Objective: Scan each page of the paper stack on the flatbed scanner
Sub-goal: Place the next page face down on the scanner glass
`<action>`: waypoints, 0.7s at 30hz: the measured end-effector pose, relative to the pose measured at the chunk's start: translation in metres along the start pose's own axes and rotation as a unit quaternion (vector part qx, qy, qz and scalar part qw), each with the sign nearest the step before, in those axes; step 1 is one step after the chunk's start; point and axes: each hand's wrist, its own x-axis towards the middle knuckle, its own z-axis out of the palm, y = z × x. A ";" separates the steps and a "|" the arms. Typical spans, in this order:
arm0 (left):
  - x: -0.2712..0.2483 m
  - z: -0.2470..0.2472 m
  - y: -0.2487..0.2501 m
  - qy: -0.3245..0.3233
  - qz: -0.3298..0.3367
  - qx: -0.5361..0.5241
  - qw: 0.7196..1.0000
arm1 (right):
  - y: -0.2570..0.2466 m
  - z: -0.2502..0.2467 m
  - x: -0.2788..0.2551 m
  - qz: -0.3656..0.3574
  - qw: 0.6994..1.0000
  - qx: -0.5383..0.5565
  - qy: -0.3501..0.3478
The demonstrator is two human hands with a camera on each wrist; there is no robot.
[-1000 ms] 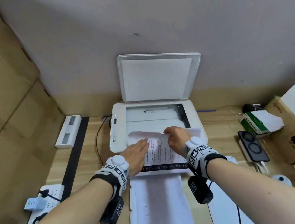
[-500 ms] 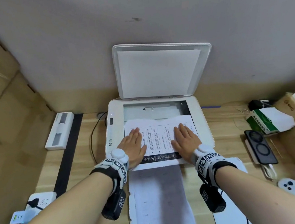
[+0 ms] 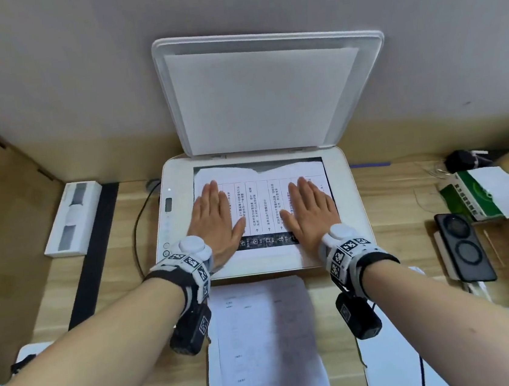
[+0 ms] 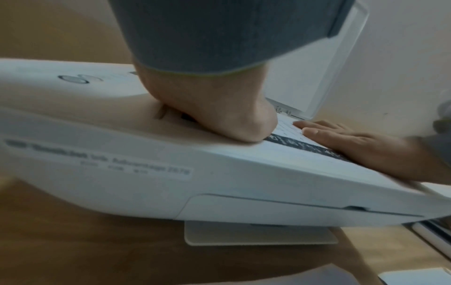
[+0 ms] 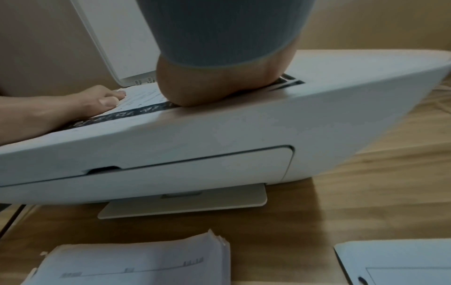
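The white printed sheet with a torn far edge (image 3: 259, 206) is lying on the glass of the white flatbed scanner (image 3: 347, 201), whose lid (image 3: 267, 93) is standing open. I am pressing my left hand (image 3: 215, 219) and right hand (image 3: 310, 210) flat on it, fingers straight, holding nothing. The white paper stack (image 3: 264, 344) is resting on the wooden tabletop (image 3: 413, 203) just before the scanner.

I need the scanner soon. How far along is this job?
Done: lid raised. In hand: left hand and right hand press a page flat on the glass. Left: closing the lid, scanning, then the paper stack in front.
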 end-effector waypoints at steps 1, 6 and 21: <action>0.002 0.000 0.000 0.001 0.000 -0.004 1.000 | 0.001 -0.001 0.003 0.000 1.000 0.000 0.001; 0.009 0.002 0.000 0.017 -0.005 -0.022 1.000 | 0.004 -0.003 0.012 -0.004 1.000 -0.009 0.010; 0.003 0.007 -0.002 0.022 -0.002 -0.020 1.000 | -0.001 -0.003 0.003 -0.001 1.000 -0.001 0.010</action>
